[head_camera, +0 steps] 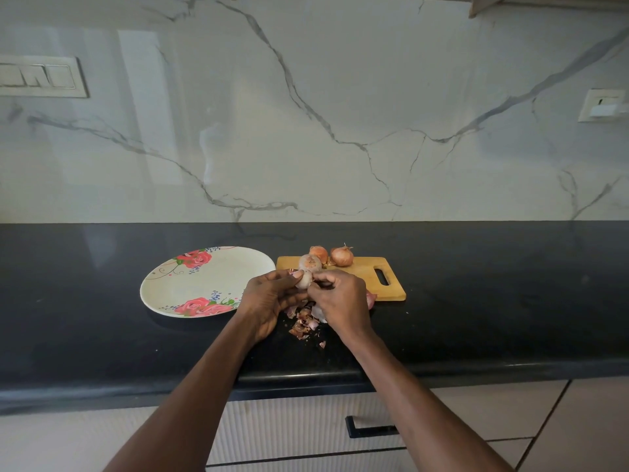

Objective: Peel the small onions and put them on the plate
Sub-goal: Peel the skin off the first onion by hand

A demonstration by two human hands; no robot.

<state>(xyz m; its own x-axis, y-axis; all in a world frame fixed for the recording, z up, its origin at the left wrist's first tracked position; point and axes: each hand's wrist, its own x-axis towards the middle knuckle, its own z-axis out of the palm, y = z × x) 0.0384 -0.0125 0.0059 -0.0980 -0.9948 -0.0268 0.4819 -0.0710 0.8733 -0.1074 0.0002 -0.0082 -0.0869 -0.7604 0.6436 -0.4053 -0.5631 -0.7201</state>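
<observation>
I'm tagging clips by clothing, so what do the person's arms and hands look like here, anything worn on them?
Both arms are bare as far up as the view reaches, with no sleeves showing. The left hand and right hand show no gloves, rings, watch or bracelets. A thumbnail on the left hand looks pale and unpainted.

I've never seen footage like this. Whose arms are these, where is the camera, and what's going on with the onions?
No machine here: these are a person's two bare hands, filmed by one wide-angle camera worn on the head, looking forward and down. The left hand and right hand together hold a small onion that looks partly peeled, above a black counter. Below them lies a pile of onion skins. Behind, on a wooden cutting board, sit three more onions with skin still on them. To the left is a flowered plate, with no onions on it yet.
</observation>
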